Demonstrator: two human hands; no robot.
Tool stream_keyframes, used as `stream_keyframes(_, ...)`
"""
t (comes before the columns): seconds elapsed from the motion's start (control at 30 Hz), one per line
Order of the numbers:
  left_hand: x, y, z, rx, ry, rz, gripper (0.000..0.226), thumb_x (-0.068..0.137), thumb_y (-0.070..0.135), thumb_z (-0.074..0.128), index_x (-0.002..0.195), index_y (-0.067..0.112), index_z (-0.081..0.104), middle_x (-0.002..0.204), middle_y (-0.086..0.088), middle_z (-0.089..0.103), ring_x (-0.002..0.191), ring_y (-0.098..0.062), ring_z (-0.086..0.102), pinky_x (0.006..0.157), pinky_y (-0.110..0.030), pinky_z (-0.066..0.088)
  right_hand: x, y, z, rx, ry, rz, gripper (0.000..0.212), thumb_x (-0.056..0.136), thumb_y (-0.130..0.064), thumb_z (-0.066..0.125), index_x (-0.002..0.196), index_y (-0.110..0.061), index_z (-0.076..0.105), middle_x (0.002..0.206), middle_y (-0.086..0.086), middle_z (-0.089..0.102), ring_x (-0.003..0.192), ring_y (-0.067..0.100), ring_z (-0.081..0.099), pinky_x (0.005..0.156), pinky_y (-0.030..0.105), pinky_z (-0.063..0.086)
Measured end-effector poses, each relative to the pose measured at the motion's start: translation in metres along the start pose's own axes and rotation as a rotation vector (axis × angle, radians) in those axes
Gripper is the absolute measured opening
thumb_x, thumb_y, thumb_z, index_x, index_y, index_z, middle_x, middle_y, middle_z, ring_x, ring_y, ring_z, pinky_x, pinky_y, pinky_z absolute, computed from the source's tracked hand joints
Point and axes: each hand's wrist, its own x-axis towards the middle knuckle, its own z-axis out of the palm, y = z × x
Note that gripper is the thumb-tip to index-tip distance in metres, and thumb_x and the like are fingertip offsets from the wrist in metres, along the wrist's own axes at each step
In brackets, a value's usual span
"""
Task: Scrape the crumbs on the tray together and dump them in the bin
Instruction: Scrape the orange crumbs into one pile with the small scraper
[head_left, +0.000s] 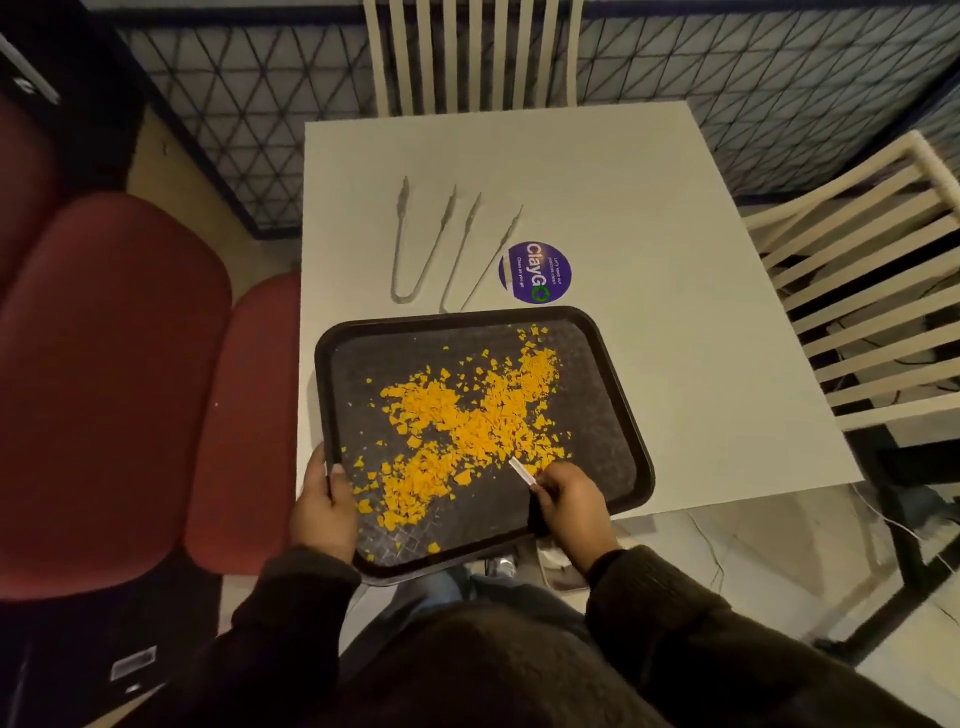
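Upper center, purple sticker (535, 272) reads "ClayGo". Your left hand (323, 512) clamps the tray (618, 410) edge; right hand (574, 506) pinches a white scraper (521, 472) among orange crumbs (467, 415).

The tray (618, 415) my left hand (322, 512) grips looks like dark plastic, its floor a rough cross-hatched texture and its rim smooth with a dull sheen. The orange crumbs (467, 421) on it are dry, matt and flaky. In my right hand (574, 512) is a thin white scraper (521, 472), smooth; I cannot tell its material. The surface (649, 218) is white, smooth and matt. Two tongs (415, 244) on it are brushed grey metal. The round sticker (535, 273) is slightly glossy. My sleeves (701, 623) are dark knitted cloth. The chairs (119, 389) beside me are red woven fabric.
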Motion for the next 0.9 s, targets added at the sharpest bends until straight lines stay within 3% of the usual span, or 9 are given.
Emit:
stream_keyframes(0.2, -0.008, -0.001, -0.005, 0.011, -0.023, -0.052, 0.044, 0.098, 0.024, 0.034, 0.141, 0.019, 0.034, 0.13, -0.016, 0.056, 0.119, -0.034, 0.051, 0.101, -0.04, 0.039, 0.015, 0.018, -0.016, 0.018, 0.102, 0.149, 0.011, 0.086, -0.01, 0.058, 0.076, -0.012, 0.056, 0.085, 0.01, 0.06, 0.075, 0.023, 0.055, 0.069, 0.028, 0.038)
stream_keyframes(0.3, -0.01, 0.001, -0.005, 0.023, -0.021, -0.044, 0.044, 0.098, 0.023, 0.033, 0.142, 0.018, 0.033, 0.131, -0.015, 0.055, 0.118, -0.034, 0.051, 0.099, -0.037, 0.038, 0.016, 0.023, -0.023, 0.022, 0.121, 0.174, 0.01, 0.086, -0.01, 0.058, 0.077, -0.013, 0.055, 0.084, 0.007, 0.059, 0.076, 0.022, 0.055, 0.07, 0.029, 0.039)
stream_keyframes(0.4, -0.012, 0.004, -0.006, 0.038, -0.013, -0.025, 0.043, 0.098, 0.022, 0.033, 0.141, 0.02, 0.034, 0.127, -0.016, 0.058, 0.111, -0.036, 0.054, 0.09, -0.035, 0.04, 0.007, 0.021, -0.025, -0.025, 0.027, 0.022, 0.009, 0.084, -0.011, 0.061, 0.078, -0.015, 0.057, 0.084, 0.002, 0.057, 0.077, 0.018, 0.053, 0.068, 0.026, 0.039)
stream_keyframes(0.5, -0.013, 0.006, -0.005, 0.028, -0.02, -0.042, 0.044, 0.098, 0.023, 0.033, 0.142, 0.021, 0.033, 0.124, -0.017, 0.059, 0.109, -0.036, 0.055, 0.091, -0.036, 0.041, -0.011, 0.018, -0.017, -0.146, -0.105, -0.189, 0.004, 0.085, -0.014, 0.061, 0.082, -0.015, 0.063, 0.086, 0.003, 0.059, 0.08, 0.016, 0.052, 0.069, 0.024, 0.038)
stream_keyframes(0.6, -0.015, 0.007, -0.006, 0.033, -0.015, -0.053, 0.044, 0.098, 0.023, 0.034, 0.142, 0.021, 0.032, 0.121, -0.017, 0.061, 0.106, -0.036, 0.056, 0.088, -0.034, 0.041, -0.012, 0.017, -0.008, -0.206, -0.065, -0.272, 0.006, 0.086, -0.017, 0.06, 0.084, -0.014, 0.064, 0.083, 0.0, 0.058, 0.078, 0.013, 0.047, 0.068, 0.025, 0.034)
stream_keyframes(0.73, -0.02, 0.011, -0.007, 0.049, -0.018, -0.053, 0.045, 0.098, 0.024, 0.033, 0.143, 0.019, 0.031, 0.124, -0.017, 0.059, 0.098, -0.028, 0.056, 0.081, -0.029, 0.038, 0.008, 0.01, -0.007, -0.108, 0.006, -0.132, 0.006, 0.087, -0.016, 0.059, 0.083, -0.014, 0.063, 0.081, -0.003, 0.051, 0.075, 0.015, 0.048, 0.066, 0.025, 0.034)
stream_keyframes(0.9, -0.026, 0.016, -0.009, 0.053, -0.018, -0.043, 0.045, 0.098, 0.022, 0.034, 0.143, 0.018, 0.031, 0.119, -0.016, 0.061, 0.074, -0.015, 0.05, 0.075, -0.026, 0.034, 0.034, 0.01, -0.016, 0.03, 0.104, 0.067, 0.009, 0.087, -0.013, 0.057, 0.084, -0.011, 0.065, 0.088, 0.004, 0.061, 0.079, 0.02, 0.057, 0.073, 0.03, 0.045)
